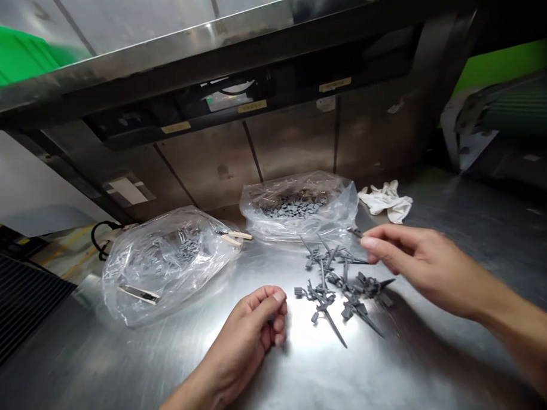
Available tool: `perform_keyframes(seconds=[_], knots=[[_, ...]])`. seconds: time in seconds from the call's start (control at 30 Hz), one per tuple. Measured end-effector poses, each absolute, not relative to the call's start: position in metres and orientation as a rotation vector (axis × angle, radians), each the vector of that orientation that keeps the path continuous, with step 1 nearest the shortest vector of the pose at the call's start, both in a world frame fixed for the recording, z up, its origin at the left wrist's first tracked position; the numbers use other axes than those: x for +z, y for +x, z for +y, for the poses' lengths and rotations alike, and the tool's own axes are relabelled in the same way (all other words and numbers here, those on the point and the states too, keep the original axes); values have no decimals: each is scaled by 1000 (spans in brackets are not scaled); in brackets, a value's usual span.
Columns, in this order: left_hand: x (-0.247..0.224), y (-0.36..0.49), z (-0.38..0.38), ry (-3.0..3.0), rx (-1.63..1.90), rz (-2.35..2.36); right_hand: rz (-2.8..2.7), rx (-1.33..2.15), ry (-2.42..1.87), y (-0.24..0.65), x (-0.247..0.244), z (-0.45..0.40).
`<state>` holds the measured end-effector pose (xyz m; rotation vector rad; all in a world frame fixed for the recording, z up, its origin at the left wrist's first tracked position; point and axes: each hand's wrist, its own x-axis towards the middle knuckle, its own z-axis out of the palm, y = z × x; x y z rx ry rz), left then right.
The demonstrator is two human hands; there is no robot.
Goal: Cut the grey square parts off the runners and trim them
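My right hand (419, 262) pinches a small dark grey plastic piece (354, 232) between thumb and fingertips, above the right side of a pile of grey moulded sprues (324, 302) with long pointed stems. My left hand (257, 331) is closed just left of the pile; a bit of something grey shows between its fingers, too hidden to name. Behind the pile stands a clear plastic bag (256, 220) holding many small grey pieces (296, 208). Another clear bag (123, 264) with small grey pieces (188, 250) lies to the left.
Cutters with cream handles (234, 237) rest on the left bag's edge, and a flat metal tool (139, 294) lies at its front. A crumpled white glove (387, 201) is behind my right hand. The metal table (127, 377) runs back to a steel panel under a shelf (160, 53).
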<state>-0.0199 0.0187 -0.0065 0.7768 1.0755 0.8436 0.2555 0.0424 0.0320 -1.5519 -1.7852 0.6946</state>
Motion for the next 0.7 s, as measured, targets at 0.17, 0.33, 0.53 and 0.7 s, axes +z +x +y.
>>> perform_keyframes(seconds=[0.17, 0.33, 0.53, 0.7], knots=[[-3, -12, 19, 877, 654, 1174, -1872, 910, -1515, 239, 37, 36], [4, 2, 14, 1023, 570, 1260, -1894, 958, -1471, 240, 39, 34], [1, 13, 10, 1459, 641, 1304, -2061, 1247, -1402, 247, 35, 29], [-4, 7, 13, 1234, 645, 1305, -2187, 1215, -1401, 245, 36, 15]])
